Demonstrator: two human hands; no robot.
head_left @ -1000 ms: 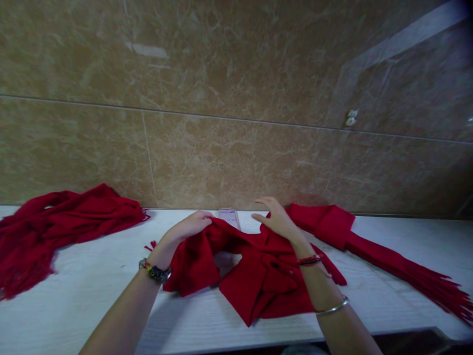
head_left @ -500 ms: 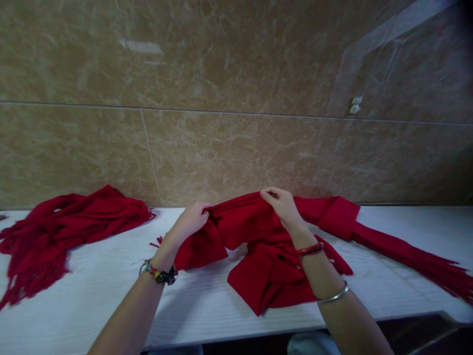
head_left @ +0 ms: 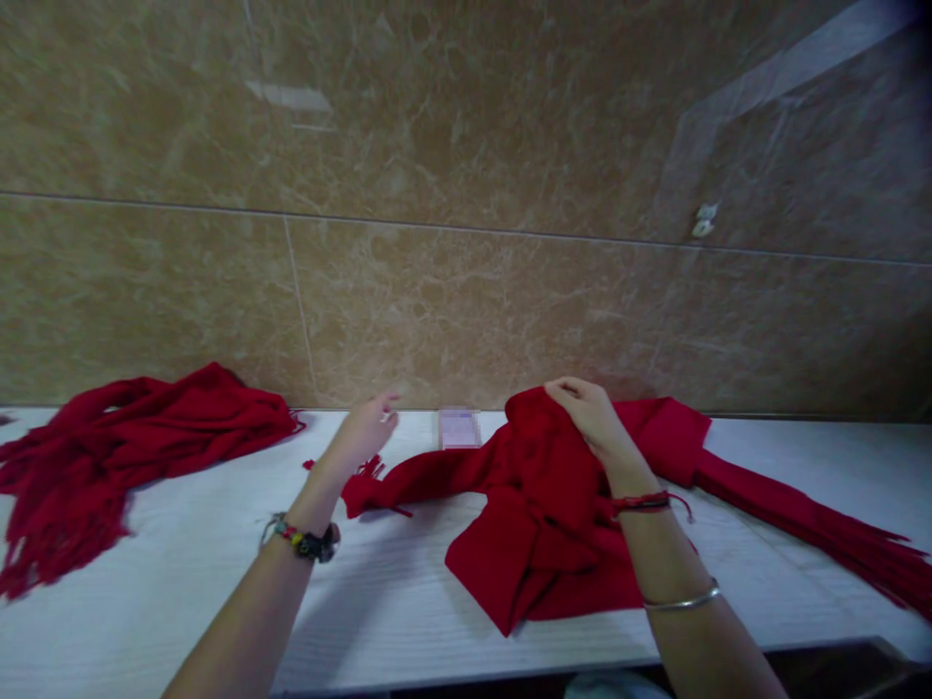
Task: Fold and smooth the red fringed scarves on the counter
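A red fringed scarf (head_left: 546, 485) lies bunched in the middle of the white tabletop, one narrow end trailing left to a tassel. My right hand (head_left: 586, 413) pinches its upper edge near the wall and lifts a fold. My left hand (head_left: 366, 427) hovers above the scarf's left end, fingers apart and holding nothing. Further right, a folded part of red cloth (head_left: 668, 437) leads into a long fringed strip; whether it joins the bunched scarf is hidden behind my right hand and the folds.
Another red fringed scarf (head_left: 175, 427) lies crumpled at the left. A small pale purple rectangle (head_left: 458, 428) sits against the tiled wall (head_left: 466, 311). The white table (head_left: 393, 612) ends in front of me. A small white object (head_left: 704, 220) is on the wall.
My left hand has let go of the scarf, and its left part has dropped to the table. My right hand has shifted right with the edge, uncovering the purple rectangle.
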